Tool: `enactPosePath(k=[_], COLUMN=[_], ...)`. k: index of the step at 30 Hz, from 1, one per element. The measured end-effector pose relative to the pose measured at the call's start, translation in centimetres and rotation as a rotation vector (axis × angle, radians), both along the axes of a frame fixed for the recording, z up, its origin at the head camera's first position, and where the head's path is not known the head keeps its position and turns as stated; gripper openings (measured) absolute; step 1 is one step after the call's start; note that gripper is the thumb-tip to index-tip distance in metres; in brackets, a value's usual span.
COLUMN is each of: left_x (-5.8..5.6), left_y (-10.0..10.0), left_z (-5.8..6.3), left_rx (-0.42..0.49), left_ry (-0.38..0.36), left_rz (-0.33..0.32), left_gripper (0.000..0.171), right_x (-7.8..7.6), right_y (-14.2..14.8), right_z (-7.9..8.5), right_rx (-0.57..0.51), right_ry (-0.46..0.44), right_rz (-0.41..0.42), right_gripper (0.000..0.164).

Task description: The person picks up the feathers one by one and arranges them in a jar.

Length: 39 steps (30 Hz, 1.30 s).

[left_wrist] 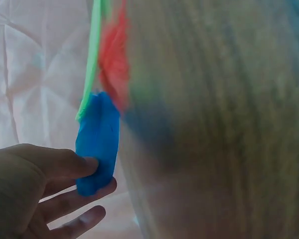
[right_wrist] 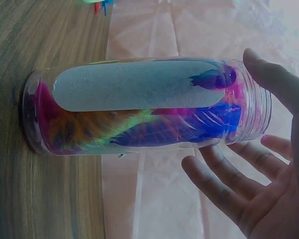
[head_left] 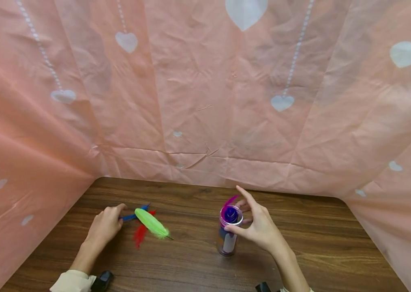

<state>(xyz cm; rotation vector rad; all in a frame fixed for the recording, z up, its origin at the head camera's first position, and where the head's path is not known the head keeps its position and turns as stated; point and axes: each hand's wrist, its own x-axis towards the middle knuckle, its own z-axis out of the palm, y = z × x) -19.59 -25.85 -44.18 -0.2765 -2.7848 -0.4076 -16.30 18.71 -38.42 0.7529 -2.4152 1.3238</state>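
In the head view my left hand [head_left: 106, 223] is at the left of the table, pinching a blue feather [left_wrist: 97, 142] between thumb and fingers. Just beyond its fingertips lie a lime-green feather [head_left: 151, 223] and a red feather [head_left: 140, 235], the green one partly over the red. My right hand [head_left: 260, 227] holds the mouth of a clear jar [right_wrist: 139, 107] with thumb and fingers on opposite sides, one finger raised. The jar stands upright, filled with blue, orange and magenta feathers. A magenta feather [head_left: 229, 202] pokes out above its rim.
A brown wood-grain table [head_left: 187, 267] carries everything. Pink cloth [head_left: 205, 101] printed with white hearts hangs behind it and on both sides. Dark wrist devices [head_left: 102, 280] show at the lower edge.
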Motion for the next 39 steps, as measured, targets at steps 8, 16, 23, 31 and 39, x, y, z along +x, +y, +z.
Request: enactPosePath(k=[8, 16, 23, 31, 39], left_x=[0.5, 0.6, 0.8, 1.4, 1.8], left_y=[0.1, 1.1, 2.3, 3.6, 4.8], left_z=[1.6, 3.0, 5.1, 7.2, 8.0], left_rx=[0.203, 0.427, 0.607, 0.892, 1.23], left_ry=[0.174, 0.448, 0.513, 0.387, 0.229], left_rz=[0.043, 0.043, -0.035, -0.09, -0.095], left_gripper=[0.028, 0.028, 0.029, 0.025, 0.028], right_x=[0.0, 0.1, 0.1, 0.0, -0.1], right_y=[-0.1, 0.0, 0.0, 0.1, 0.0], right_z=[-0.1, 0.0, 0.0, 0.0, -0.2], right_rx=[0.001, 0.003, 0.002, -0.004, -0.002], right_ry=[0.01, -0.005, 0.001, -0.016, -0.003], right_rz=[0.008, 0.01, 0.014, 0.0, 0.007], right_gripper=[0.107, 0.109, 0.109, 0.109, 0.108])
